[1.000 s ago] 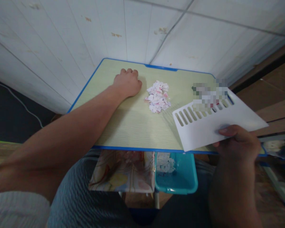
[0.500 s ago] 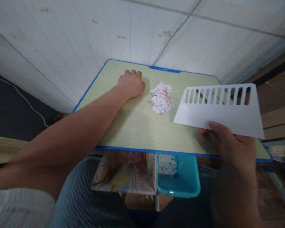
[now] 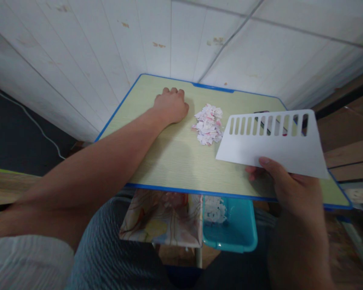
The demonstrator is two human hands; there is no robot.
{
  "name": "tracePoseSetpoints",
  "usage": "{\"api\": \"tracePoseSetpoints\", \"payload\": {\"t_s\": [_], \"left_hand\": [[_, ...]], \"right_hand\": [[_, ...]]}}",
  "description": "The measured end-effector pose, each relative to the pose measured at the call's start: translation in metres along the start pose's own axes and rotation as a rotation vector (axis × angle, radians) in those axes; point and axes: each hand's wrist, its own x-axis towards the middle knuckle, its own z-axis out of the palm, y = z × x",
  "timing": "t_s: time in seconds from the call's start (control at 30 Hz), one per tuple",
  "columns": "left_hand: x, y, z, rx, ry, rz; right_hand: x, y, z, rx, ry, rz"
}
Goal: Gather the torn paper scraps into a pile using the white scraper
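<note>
My right hand (image 3: 286, 175) grips the lower edge of a white slotted panel (image 3: 269, 149), thumb on its front face. A row of upright slots runs along the panel's top. It is held tilted above the right side of the table, its left edge close to a heap of torn paper scraps (image 3: 209, 125), white with some pink. My left hand (image 3: 172, 105) rests on the table left of the heap, apart from it. Its fingers are curled in, with nothing showing in them; the palm side is hidden.
The pale tabletop (image 3: 169, 161) has a blue rim and stands against a white panelled wall (image 3: 157, 32). Below its front edge are a turquoise bin (image 3: 242, 225) with white scraps inside and a patterned box (image 3: 160, 225). Dark thin items (image 3: 264, 121) lie partly behind the panel.
The panel in my right hand has moved a little left, closer to the paper heap. My left hand stays in place on the table; the whole view has shifted slightly.
</note>
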Motion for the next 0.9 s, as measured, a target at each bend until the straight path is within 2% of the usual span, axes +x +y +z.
{"api": "tracePoseSetpoints", "payload": {"t_s": [0.13,0.37,0.67,0.9], "left_hand": [[0.0,0.001,0.0,-0.015,0.007,-0.01],[0.001,0.002,0.002,-0.03,0.008,-0.012],[-0.001,0.003,0.001,-0.06,0.002,0.001],[0.002,0.001,0.003,-0.056,0.004,-0.003]], "right_hand": [[-0.008,-0.01,0.007,-0.015,-0.036,-0.005],[-0.022,-0.025,0.017,-0.002,-0.201,0.008],[-0.023,-0.024,0.02,0.021,-0.204,0.041],[-0.027,-0.025,0.017,0.049,-0.267,0.033]]}}
